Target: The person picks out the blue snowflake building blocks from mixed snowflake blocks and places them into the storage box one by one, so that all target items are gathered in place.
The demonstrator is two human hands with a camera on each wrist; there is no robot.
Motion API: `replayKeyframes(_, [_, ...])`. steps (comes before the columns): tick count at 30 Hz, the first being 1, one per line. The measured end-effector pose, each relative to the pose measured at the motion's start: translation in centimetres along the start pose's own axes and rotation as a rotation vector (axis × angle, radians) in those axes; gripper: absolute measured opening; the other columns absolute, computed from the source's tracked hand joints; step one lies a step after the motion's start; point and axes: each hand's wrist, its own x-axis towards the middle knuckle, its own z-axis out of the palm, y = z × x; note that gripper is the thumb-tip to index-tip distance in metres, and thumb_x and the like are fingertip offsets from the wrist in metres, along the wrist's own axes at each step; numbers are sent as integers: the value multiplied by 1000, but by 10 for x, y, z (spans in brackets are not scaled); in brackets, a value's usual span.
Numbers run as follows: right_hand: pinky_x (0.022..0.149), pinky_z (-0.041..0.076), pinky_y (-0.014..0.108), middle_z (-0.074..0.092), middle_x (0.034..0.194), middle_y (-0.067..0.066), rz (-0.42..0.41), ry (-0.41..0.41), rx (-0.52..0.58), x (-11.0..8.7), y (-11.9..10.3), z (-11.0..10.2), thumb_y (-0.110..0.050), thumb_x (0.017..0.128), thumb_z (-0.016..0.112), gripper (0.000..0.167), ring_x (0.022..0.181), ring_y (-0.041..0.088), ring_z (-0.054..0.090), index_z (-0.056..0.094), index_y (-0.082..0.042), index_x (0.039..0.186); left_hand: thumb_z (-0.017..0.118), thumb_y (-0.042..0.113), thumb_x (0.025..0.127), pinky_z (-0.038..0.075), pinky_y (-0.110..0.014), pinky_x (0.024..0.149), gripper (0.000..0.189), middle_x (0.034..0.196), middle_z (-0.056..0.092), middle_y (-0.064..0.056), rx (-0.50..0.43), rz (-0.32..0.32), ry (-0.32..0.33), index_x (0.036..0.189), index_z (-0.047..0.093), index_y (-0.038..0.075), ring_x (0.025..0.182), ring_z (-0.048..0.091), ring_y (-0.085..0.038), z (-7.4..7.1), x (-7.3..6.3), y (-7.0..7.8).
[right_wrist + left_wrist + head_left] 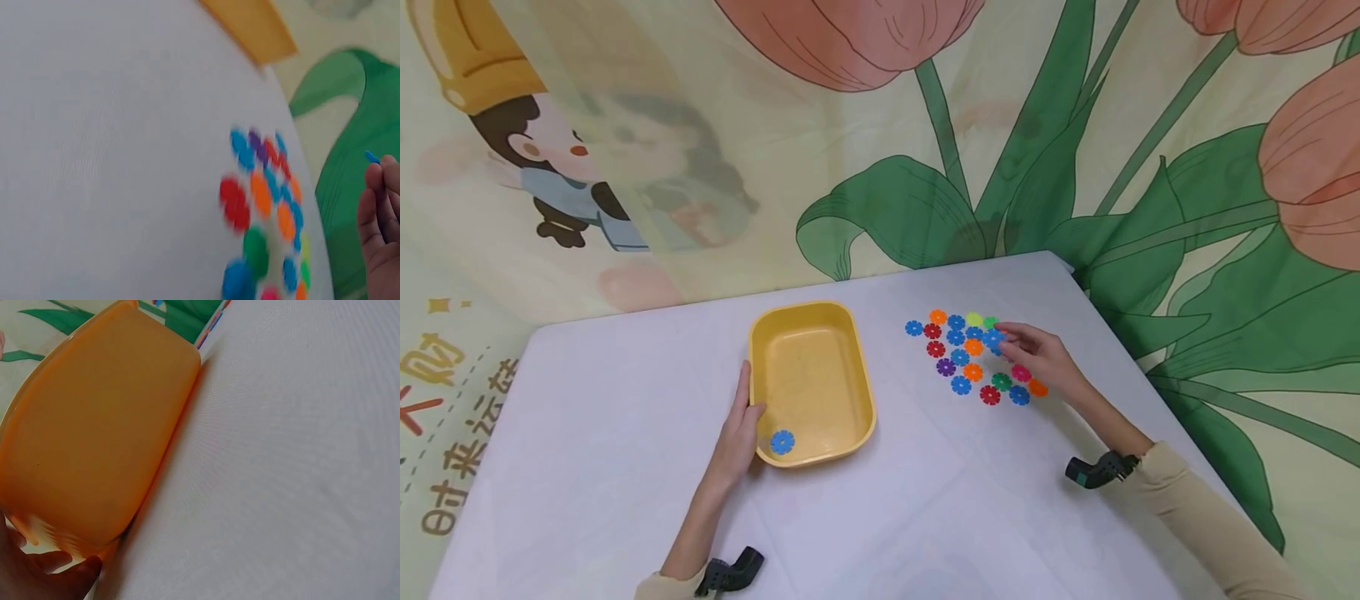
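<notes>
A yellow plastic tray (812, 375) is on the table, with one blue snowflake-shaped disc (782, 442) in its near left corner. My left hand (737, 429) grips the tray by its left side, thumb over the rim; the left wrist view shows the tray's outer wall (94, 425) and fingers low at its end. On the right, my right hand (1037, 354) pinches a blue notched disc (372, 157) between thumb and fingertips, raised over the scattered discs. Those loose discs, such as a purple one (946, 367) and a red one (990, 395), lie flat in a loose group.
A white cloth (625, 400) covers the table. Behind it hangs a backdrop printed with tulips (865, 42) and a cartoon figure (572, 175). The table's right edge (1120, 350) runs close past the right forearm. Dark wrist cameras (1101, 471) are strapped on both wrists.
</notes>
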Motion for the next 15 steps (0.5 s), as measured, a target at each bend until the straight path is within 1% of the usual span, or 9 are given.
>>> replayKeyframes(2, [77,57,19,63,104,16,-13,-10,45,1,-17,6,-24,95,62,44,90,28,69,56,-7,134,28,16,101,0,-50,123,65,165,-6,3,-4,5,-2,157,-5,22,153,-7,-18,0,1,1])
replayKeyframes(4, [79,57,20,63,102,16,-27,-24,77,3,-34,13,-23,94,63,43,91,29,69,57,-7,134,28,16,101,-1,-50,123,65,165,-6,3,-10,11,-3,157,-5,22,153,-7,-18,1,2,2])
replayKeyframes(7, [79,56,18,64,103,17,-37,-58,138,7,-54,26,-22,93,65,43,94,33,69,57,-8,133,28,17,102,-1,-51,123,65,165,-7,3,-10,10,-5,157,-5,22,153,-7,-19,1,3,3])
replayKeyframes(9, [79,56,18,64,103,15,-24,-89,192,8,-66,36,-22,91,67,43,96,34,69,58,-9,131,29,18,102,0,-51,123,65,165,-7,5,-8,-1,-5,157,-5,23,153,-7,-19,0,3,2])
replayKeyframes(11, [80,57,19,65,103,16,-12,-132,241,9,-75,47,-22,90,68,43,96,32,70,58,-9,131,29,17,102,0,-51,123,65,165,-7,5,1,-8,-6,157,-6,23,153,-7,-20,0,2,2])
replayKeyframes(15, [82,58,25,67,100,14,0,-227,269,12,-90,71,-21,89,70,42,90,20,72,59,-9,128,29,15,101,0,-50,123,66,165,-7,4,0,-17,-9,157,-6,22,153,-7,-21,-2,1,2])
